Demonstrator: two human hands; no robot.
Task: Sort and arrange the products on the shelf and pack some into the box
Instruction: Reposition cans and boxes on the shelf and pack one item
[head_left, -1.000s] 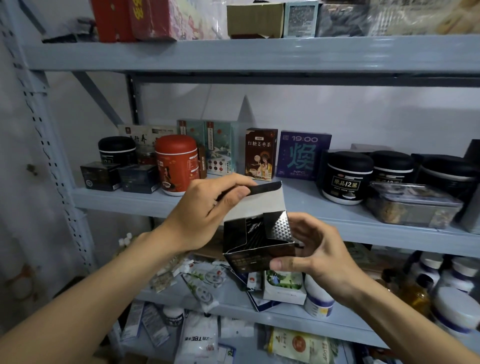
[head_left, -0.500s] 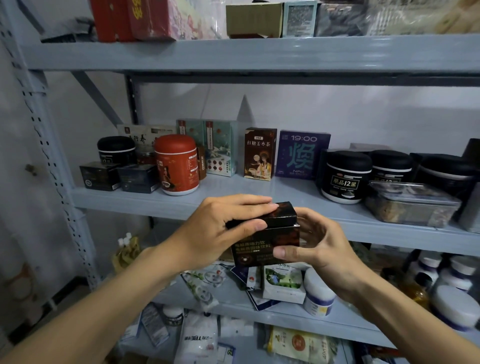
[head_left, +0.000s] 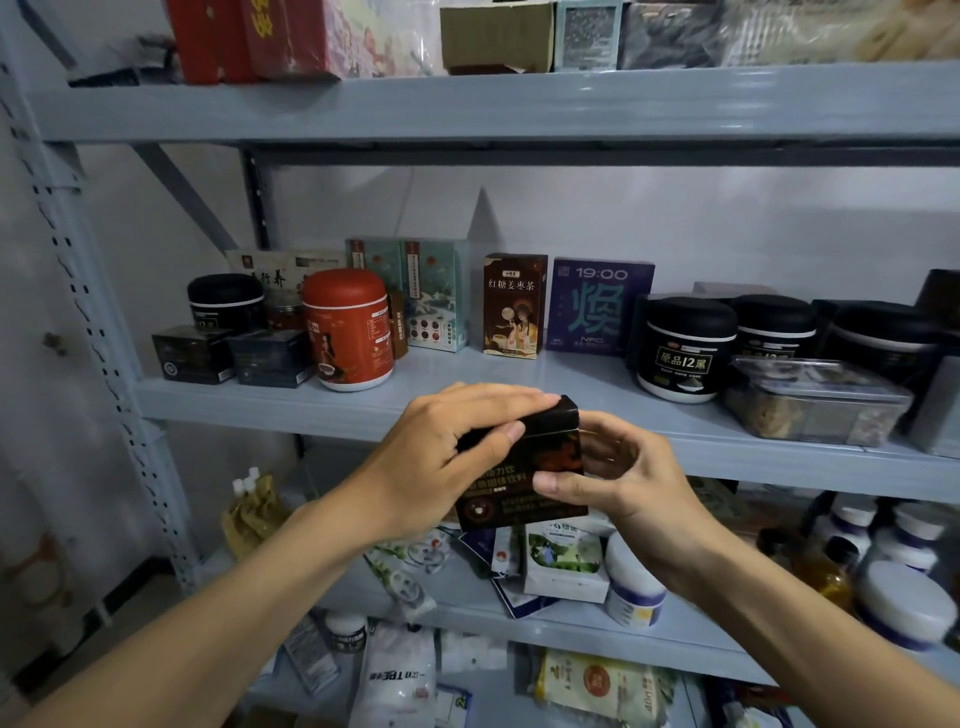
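The left hand lies over the lid of a black box, fingers flat along its top and thumb pressed to its front, while the right hand clasps the box's right side, thumb on the front and fingers curled behind. Both hands grip the box, which hangs closed in the air just before the front edge of the middle shelf. The rack is grey-blue painted metal, with a perforated post at the left, a diagonal brace behind, and a pale wall at the back. On the middle shelf stand, from the left, two small dark cartons, a red jar, teal boxes, a brown box, a purple box, black jars and a clear tub near the front edge at the right. The top shelf carries red and cardboard boxes, cut off by the frame. The lower shelf is crowded with loose sachets, a white carton and white pots. Below that lie more packets, blurred. The light is dim.
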